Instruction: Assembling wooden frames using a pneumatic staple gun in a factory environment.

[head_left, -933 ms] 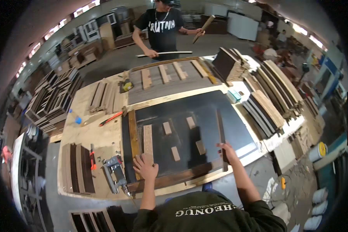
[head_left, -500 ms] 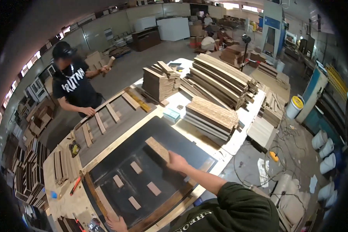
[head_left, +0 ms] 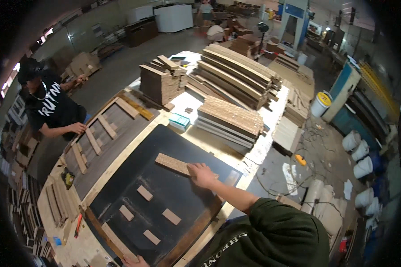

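My right hand [head_left: 203, 175] is closed over a chipboard strip [head_left: 171, 163], which lies across the far part of a black panel [head_left: 182, 149]. At the lower edge of the picture, my left hand [head_left: 137, 261] grips the near end of a long wooden strip [head_left: 116, 240] along the panel's left edge; part of this hand is cut off. Between my hands, several short wooden blocks lie apart on the panel, among them one block [head_left: 145, 193] and another block [head_left: 171, 216]. A brown strip [head_left: 189, 236] runs along the panel's near edge.
Beyond the panel stand a chipboard stack [head_left: 229, 116], a long board stack [head_left: 238, 73] and a small teal box [head_left: 179, 121]. A co-worker [head_left: 51, 102] handles strips on a brown panel [head_left: 113, 149] at left. A red-handled cutter [head_left: 78, 224] lies on the table.
My right hand has set the chipboard strip down flatter and turned it more crosswise on the panel. My left hand stays at its strip's near end. The whole view has shifted.
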Available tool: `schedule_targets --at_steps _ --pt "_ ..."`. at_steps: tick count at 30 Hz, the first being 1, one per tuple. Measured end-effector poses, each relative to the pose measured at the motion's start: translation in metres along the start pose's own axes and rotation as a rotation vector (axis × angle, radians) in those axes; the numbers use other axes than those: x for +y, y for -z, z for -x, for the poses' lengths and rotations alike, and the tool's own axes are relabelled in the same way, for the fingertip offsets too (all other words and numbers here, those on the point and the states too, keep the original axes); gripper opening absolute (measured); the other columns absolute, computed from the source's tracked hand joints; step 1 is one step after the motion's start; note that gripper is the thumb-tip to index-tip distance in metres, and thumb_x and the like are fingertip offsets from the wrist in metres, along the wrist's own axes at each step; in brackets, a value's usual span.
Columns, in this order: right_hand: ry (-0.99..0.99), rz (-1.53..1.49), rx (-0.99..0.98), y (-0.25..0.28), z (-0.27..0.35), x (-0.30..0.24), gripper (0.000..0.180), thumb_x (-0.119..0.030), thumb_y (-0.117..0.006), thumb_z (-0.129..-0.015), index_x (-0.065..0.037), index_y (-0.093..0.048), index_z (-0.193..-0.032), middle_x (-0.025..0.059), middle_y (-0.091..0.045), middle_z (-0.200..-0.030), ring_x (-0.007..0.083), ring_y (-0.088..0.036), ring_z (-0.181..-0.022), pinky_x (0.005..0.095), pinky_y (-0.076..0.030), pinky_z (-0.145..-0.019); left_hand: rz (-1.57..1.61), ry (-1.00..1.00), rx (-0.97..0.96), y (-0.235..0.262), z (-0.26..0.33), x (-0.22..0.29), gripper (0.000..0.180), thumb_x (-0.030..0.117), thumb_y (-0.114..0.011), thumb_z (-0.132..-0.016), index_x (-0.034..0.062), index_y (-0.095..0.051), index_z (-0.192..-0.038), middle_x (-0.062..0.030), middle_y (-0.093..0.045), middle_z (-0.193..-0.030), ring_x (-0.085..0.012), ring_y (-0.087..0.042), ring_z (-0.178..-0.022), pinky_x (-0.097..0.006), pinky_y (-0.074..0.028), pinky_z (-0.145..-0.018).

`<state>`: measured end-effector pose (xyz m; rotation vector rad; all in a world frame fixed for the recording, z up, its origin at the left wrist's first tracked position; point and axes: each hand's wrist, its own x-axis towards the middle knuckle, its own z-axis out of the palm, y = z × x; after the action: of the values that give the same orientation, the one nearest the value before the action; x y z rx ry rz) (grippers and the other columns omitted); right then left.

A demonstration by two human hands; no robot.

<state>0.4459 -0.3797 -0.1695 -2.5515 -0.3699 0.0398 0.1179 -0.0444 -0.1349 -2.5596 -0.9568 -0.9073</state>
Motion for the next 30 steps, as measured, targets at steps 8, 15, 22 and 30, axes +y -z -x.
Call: schedule_targets --at_steps 8,15,22,30 --pt "0.172 0.065 0.112 0.095 -0.021 0.033 0.072 -0.029 -0.071 -0.071 -0.011 -0.040 -0.134 0.0152 -0.043 -0.135 0.0330 -0.041 -0.123 0.0439 -0.036 -0.102 -0.168 -0.003 -0.246 0.015 -0.018 0.016 0.065 0.043 -0.068 -0.070 -0.0036 -0.056 -0.114 -0.0240 -0.059 -0.108 -0.0365 -0.057 -0.098 -0.043 -0.044 -0.087" --pt "-0.171 0.173 0.496 0.238 -0.015 0.156 0.079 -0.035 -0.073 -0.068 -0.005 -0.040 -0.132 0.0189 -0.040 -0.134 0.0368 -0.038 -0.124 0.0439 -0.032 -0.104 0.220 -0.140 -0.248 0.007 -0.056 0.111 0.082 0.062 -0.055 -0.081 -0.0037 -0.045 -0.128 -0.0201 -0.049 -0.129 -0.0336 -0.049 -0.116 -0.043 -0.038 -0.099" --pt "-0.192 -0.185 0.604 0.190 0.057 0.212 0.089 -0.035 -0.067 -0.073 -0.001 -0.022 -0.141 0.0251 -0.022 -0.145 0.0391 -0.021 -0.135 0.0456 -0.022 -0.109 1.572 0.042 -1.028 -0.002 -0.031 0.464 0.057 0.023 -0.059 -0.089 0.0046 -0.035 -0.137 -0.0136 -0.043 -0.133 -0.0251 -0.043 -0.120 -0.039 -0.037 -0.096" --pt "-0.091 -0.277 0.199 0.173 0.078 0.185 0.092 -0.026 -0.065 -0.073 0.001 -0.012 -0.143 0.0264 -0.011 -0.149 0.0415 -0.011 -0.138 0.0554 -0.012 -0.109 1.727 0.494 -1.361 0.031 0.011 0.657 0.078 0.036 -0.056 -0.089 -0.0048 -0.016 -0.141 -0.0234 -0.032 -0.140 -0.0302 -0.031 -0.130 -0.039 -0.029 -0.105"
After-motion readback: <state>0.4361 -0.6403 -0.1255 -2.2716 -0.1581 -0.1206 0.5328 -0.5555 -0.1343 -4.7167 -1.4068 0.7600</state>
